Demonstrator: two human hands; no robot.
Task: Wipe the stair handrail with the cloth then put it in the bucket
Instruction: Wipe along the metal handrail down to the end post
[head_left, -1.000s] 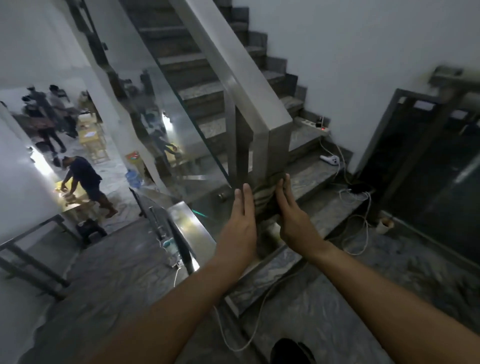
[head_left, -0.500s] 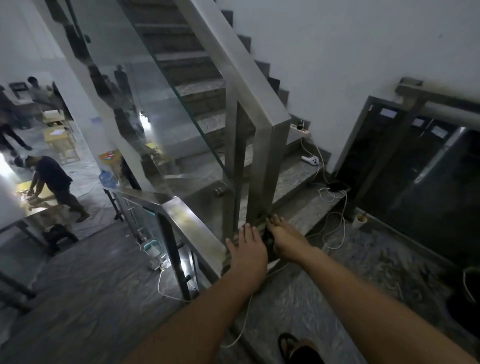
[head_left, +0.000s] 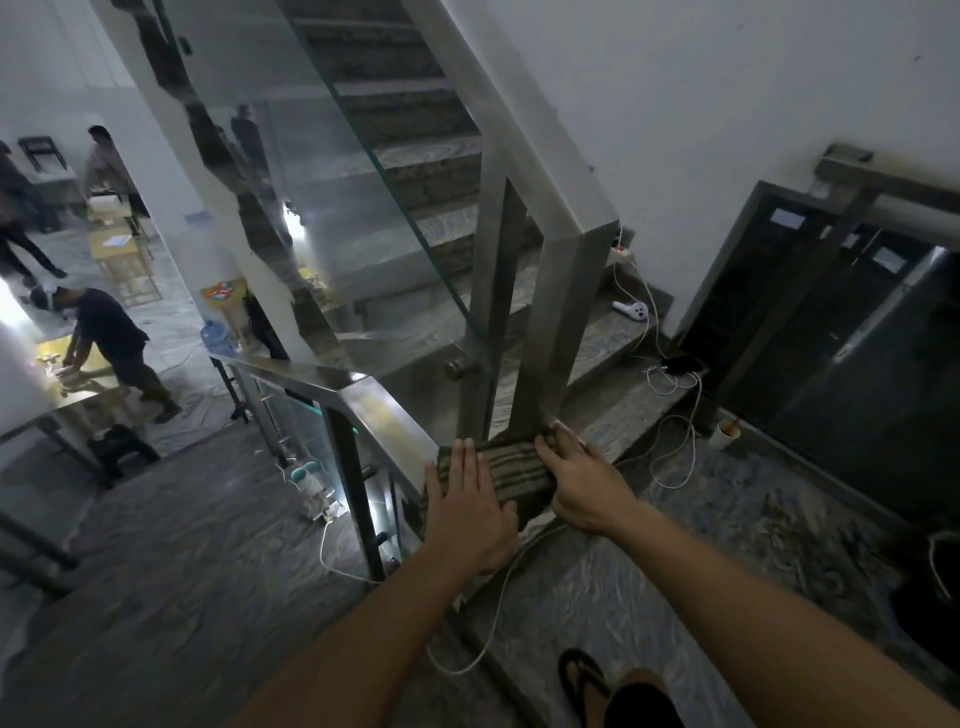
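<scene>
While pressing the striped cloth (head_left: 511, 470) flat under the straight-fingered left grip (head_left: 470, 512), clenches the right grip (head_left: 582, 486) round its end at the foot of the handrail post (head_left: 561, 322).

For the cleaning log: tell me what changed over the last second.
Both hands slid the cloth down the steel post from just under the handrail corner to its foot, where it now lies on the lower rail. The left hand presses flat on it; the right hand curls over its end. Both stayed on the cloth; nothing was released.
</scene>
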